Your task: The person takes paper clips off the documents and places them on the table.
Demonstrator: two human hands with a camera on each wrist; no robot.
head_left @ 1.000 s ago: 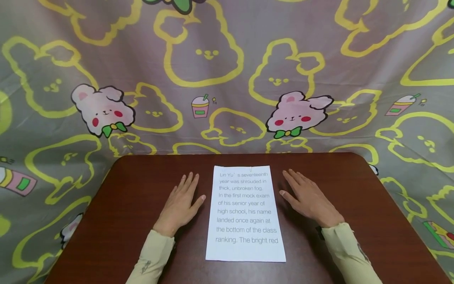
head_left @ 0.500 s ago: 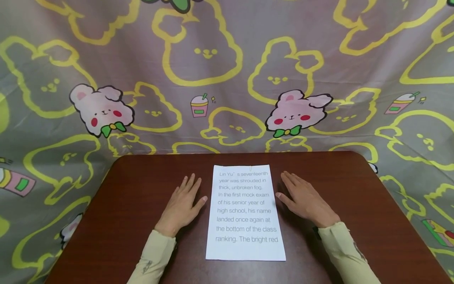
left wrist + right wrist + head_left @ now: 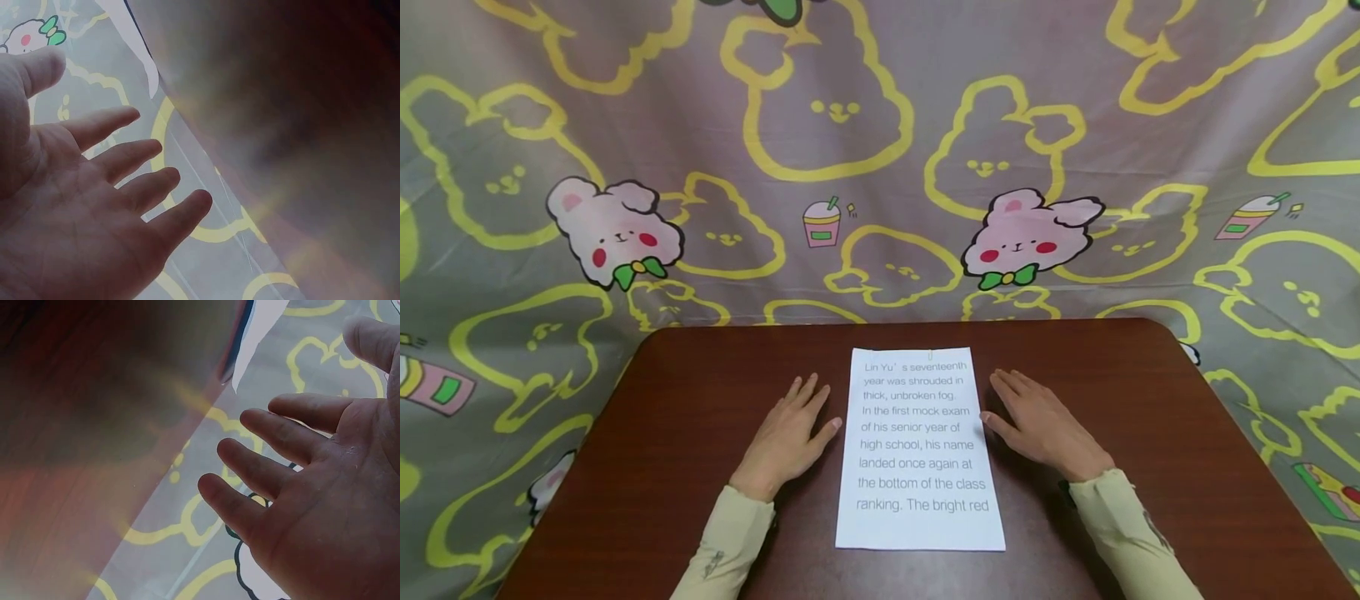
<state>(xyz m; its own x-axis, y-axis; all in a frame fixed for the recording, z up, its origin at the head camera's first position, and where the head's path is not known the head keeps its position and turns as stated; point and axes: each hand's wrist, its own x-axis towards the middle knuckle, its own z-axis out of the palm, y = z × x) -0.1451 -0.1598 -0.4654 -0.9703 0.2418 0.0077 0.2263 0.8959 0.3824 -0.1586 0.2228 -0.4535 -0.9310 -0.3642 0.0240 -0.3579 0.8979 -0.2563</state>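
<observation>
A stack of white paper (image 3: 917, 529) with large printed English text lies on the table, a small clip showing at its top edge. My left hand (image 3: 782, 442) is just left of it, fingers extended and slightly spread, thumb tip close to the paper's left edge. On the other side my right hand (image 3: 1045, 425) has its fingers extended, and its thumb tip is at or very near the right edge; contact cannot be told. Both wrist views show the palms, with nothing held in the left hand (image 3: 94, 194) or the right hand (image 3: 325, 487).
The dark brown wooden table (image 3: 700, 375) has rounded far corners. Behind it and along its sides hangs a grey curtain (image 3: 880, 200) printed with yellow rabbit outlines, pink rabbit heads and drink cups.
Both hands have moved slightly inward, toward the paper, and a little nearer to me. The paper has stayed in place.
</observation>
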